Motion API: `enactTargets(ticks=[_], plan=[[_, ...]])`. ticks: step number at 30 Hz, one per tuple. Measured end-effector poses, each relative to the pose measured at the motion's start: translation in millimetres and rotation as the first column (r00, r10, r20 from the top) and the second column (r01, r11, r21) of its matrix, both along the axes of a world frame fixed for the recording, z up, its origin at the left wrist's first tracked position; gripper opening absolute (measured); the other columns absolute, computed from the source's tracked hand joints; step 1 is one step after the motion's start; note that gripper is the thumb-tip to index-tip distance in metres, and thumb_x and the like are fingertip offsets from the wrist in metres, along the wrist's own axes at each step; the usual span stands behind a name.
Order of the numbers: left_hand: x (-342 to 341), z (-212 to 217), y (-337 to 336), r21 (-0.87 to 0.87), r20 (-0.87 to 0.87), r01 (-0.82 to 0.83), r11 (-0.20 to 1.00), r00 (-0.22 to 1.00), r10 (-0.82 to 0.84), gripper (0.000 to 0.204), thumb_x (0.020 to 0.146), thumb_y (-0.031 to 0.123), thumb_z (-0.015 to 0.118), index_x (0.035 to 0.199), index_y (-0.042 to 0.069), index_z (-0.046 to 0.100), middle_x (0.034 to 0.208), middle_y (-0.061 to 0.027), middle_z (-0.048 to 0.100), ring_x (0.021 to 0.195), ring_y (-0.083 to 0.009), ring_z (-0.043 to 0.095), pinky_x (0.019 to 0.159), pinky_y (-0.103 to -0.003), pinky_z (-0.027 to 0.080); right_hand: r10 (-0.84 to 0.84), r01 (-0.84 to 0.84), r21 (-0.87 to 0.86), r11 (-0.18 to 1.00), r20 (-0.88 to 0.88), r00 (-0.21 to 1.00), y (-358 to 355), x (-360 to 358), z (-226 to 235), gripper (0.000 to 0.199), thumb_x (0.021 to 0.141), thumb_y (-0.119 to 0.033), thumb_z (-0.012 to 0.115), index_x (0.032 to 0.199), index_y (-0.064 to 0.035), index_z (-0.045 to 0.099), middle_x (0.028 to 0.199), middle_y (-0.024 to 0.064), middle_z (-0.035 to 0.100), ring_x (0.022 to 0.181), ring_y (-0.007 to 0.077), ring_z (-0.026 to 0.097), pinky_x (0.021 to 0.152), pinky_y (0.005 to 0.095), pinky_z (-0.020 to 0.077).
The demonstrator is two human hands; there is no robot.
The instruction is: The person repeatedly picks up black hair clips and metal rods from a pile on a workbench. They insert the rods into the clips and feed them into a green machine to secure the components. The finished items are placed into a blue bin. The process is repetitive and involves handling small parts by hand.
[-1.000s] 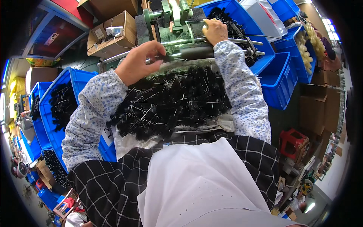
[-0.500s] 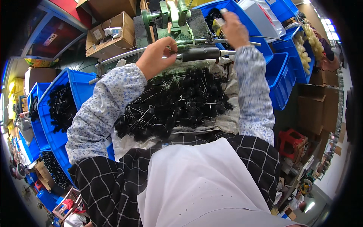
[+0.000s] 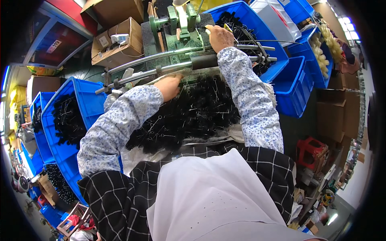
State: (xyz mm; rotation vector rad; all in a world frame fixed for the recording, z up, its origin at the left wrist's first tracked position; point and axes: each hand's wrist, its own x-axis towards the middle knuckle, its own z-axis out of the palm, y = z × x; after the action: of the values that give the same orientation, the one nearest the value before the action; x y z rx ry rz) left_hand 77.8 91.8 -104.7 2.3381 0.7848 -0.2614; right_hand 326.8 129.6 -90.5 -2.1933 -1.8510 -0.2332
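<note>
Far left of the bench: a blue bin (image 3: 86,104) holds black wire-stemmed pieces; cardboard boxes (image 3: 118,40) sit behind it
Left hand (image 3: 169,86): fingers curled down into the top edge of the heap of black pieces (image 3: 189,116), just under the curved metal rails (image 3: 161,66); whether it has pinched one piece or only rests on them I cannot tell; the fingertips are buried
Heap: spread on a pale cloth across the middle of the bench, between both forearms; the pieces lie every which way, so no single long axis reads
Green machine (image 3: 179,22): at the bench's back edge, above the rails; the rails run left to right, rising toward the right
Right hand (image 3: 219,36): raised to the machine's right side, fingers closed on something small and yellowish; too small to name
Key relation: the heap lies directly below the left hand, which is nearer; the right is well apart at the machine
Right edge: more blue bins (image 3: 297,86); one holds black pieces
Hidden: the machine's top is cut off
</note>
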Motion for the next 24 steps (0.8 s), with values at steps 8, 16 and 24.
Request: enactTargets(ticks=[8,16,24], plan=[[10,-19,19,-0.082,-0.106,0.124,0.989,0.985,-0.133,0.041,0.078,0.019,0.061,0.112,0.003,0.045,0.111,-0.0208,0.052,0.109,-0.0341,0.048,0.094,-0.038,0.038,0.119,-0.113,0.075,0.991,-0.076,0.990,11,10,-15,0.024,0.082,-0.015,0.051,0.102,-0.0199,0.064,0.089,0.0075,0.064,0.083,0.0266,0.060,0.076,0.0379,0.0471],[9,-5,16,-0.142,-0.037,0.066,0.988,0.997,-0.072,0.036,0.078,0.013,0.059,0.110,0.004,0.044,0.106,-0.0211,0.055,0.103,-0.0343,0.052,0.088,-0.039,0.041,-0.009,0.009,0.007,1.000,0.082,0.997,7,13,-7,0.031,0.081,-0.027,0.057,0.110,-0.0179,0.060,0.103,0.0020,0.058,0.096,0.0230,0.050,0.084,0.0400,0.0367],[-11,37,-17,0.265,0.104,0.126,0.956,0.982,-0.158,0.032,0.078,0.016,0.062,0.105,0.004,0.049,0.088,-0.0144,0.055,0.080,-0.0315,0.058,0.072,-0.038,0.048,0.028,-0.024,0.148,0.989,-0.026,0.999,-1,7,-21,0.026,0.074,-0.024,0.060,0.096,-0.0110,0.062,0.092,0.0060,0.063,0.098,0.0259,0.054,0.079,0.0420,0.0396]])
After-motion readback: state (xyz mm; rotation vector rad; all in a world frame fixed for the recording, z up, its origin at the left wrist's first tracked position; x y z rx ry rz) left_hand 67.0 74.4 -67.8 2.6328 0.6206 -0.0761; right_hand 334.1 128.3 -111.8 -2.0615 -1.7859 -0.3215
